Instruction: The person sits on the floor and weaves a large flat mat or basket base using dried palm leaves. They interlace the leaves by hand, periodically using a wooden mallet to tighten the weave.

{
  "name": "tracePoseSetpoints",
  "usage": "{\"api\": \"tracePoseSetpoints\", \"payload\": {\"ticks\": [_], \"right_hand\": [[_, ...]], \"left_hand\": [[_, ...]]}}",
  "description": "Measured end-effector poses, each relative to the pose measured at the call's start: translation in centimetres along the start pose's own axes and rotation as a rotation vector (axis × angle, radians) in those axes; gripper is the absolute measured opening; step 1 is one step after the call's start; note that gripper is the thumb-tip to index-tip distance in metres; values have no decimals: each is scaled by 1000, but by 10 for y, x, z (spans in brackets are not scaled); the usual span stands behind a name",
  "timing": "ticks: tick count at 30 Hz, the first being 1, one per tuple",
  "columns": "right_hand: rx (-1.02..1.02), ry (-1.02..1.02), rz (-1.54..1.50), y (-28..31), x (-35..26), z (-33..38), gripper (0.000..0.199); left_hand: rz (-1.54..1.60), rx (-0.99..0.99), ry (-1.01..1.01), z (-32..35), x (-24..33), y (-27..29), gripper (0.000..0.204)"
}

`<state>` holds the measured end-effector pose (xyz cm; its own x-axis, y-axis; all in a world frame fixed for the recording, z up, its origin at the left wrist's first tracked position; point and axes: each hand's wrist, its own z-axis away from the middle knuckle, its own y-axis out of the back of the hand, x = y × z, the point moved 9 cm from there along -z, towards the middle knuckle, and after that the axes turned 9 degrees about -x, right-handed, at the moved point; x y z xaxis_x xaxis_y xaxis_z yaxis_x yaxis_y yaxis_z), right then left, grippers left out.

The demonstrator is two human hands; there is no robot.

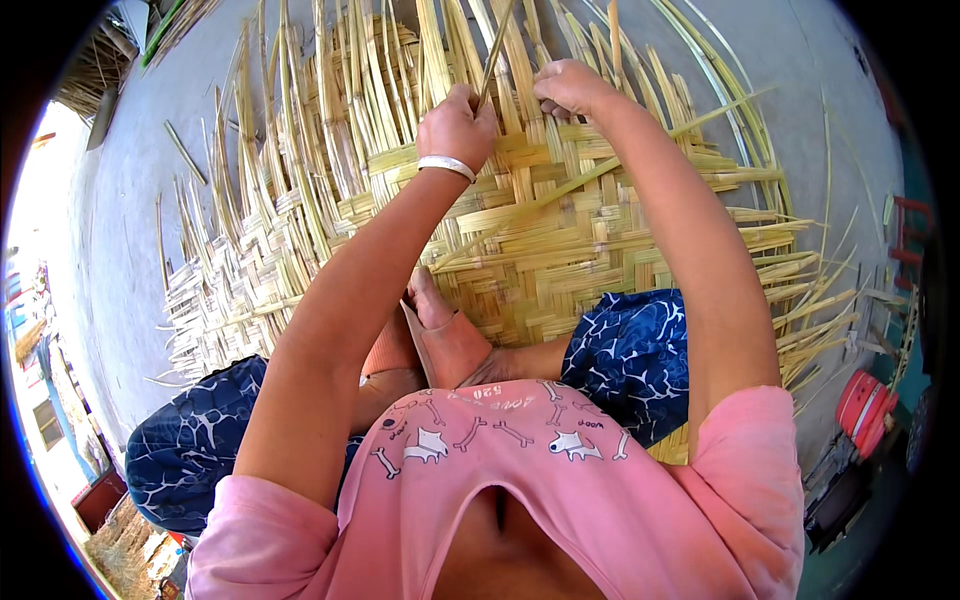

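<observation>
A partly woven mat (540, 245) of split cane strips lies on the ground before me, its long strip ends fanning out at the far side. My left hand (457, 132), a white bangle on its wrist, is closed around a thin, darker cane strip (495, 55) that rises from the far part of the weave. Just to its right, my right hand (572, 88) has its fingers curled together low over the upright strips; what they pinch, if anything, is hidden. A loose flat strip (590, 178) runs slantwise across the mat and passes beneath my right forearm.
My sandalled foot (455, 345) rests at the mat's near edge, between my bent knees. Grey concrete floor (130, 230) surrounds the mat. Long loose strips (735, 95) lie at the far right. A red bundle (865, 410) is at the right rim.
</observation>
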<state>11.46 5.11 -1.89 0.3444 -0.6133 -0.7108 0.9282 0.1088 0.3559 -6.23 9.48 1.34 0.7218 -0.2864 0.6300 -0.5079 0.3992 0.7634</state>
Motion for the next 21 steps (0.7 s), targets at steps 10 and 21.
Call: {"api": "tracePoseSetpoints", "payload": {"ticks": [10, 21], "right_hand": [[-99, 63, -431, -6, -15, 10, 36], [-141, 101, -499, -26, -18, -7, 29]], "left_hand": [[55, 81, -2, 0, -3, 10, 22], [114, 101, 136, -2, -19, 4, 24]]}}
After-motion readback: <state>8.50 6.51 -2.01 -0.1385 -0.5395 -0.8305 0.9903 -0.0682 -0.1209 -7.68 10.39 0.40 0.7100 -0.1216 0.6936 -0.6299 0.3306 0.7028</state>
